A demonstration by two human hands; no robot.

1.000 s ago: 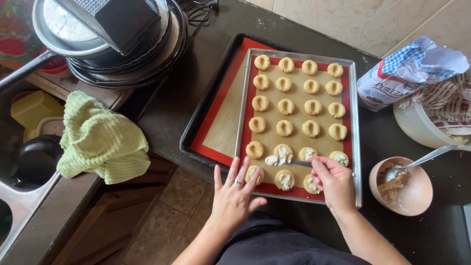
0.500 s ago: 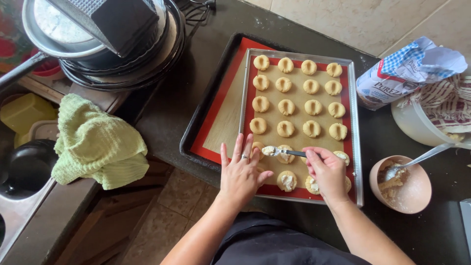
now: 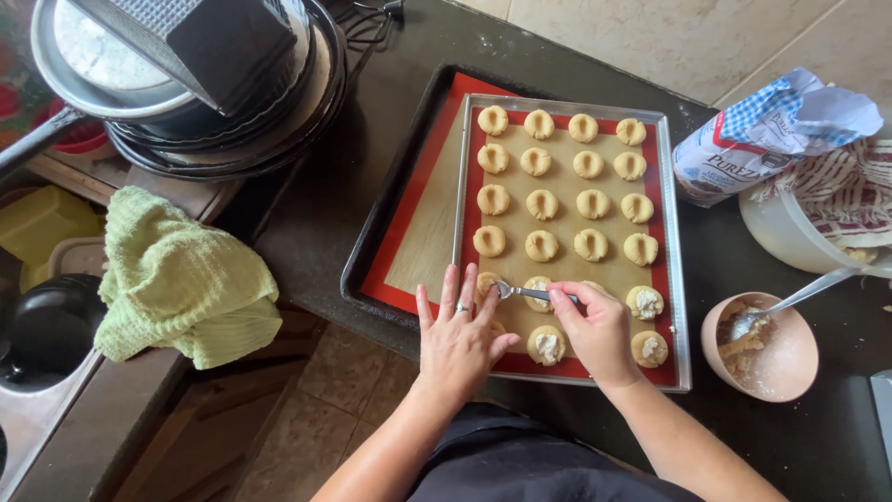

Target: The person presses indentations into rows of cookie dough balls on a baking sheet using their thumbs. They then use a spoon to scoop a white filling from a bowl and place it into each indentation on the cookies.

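While your right hand (image 3: 599, 333) pinches a small metal spoon (image 3: 523, 293) over the silver baking tray (image 3: 671, 307), your left hand (image 3: 457, 336) lies flat, fingers (image 3: 450, 284) released, at the tray's near edge.

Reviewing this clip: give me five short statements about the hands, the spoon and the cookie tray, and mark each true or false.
1. The right hand holds a small spoon over the near rows of dough pieces. True.
2. The left hand grips the green towel. False: it rests flat, fingers spread, on the near edge of the metal tray; the towel lies apart to the left.
3. Several near-row dough pieces carry white filling. True.
4. The far rows are filled too. False: they show only empty dents.
5. The pink bowl at the right has a spoon in it. True.
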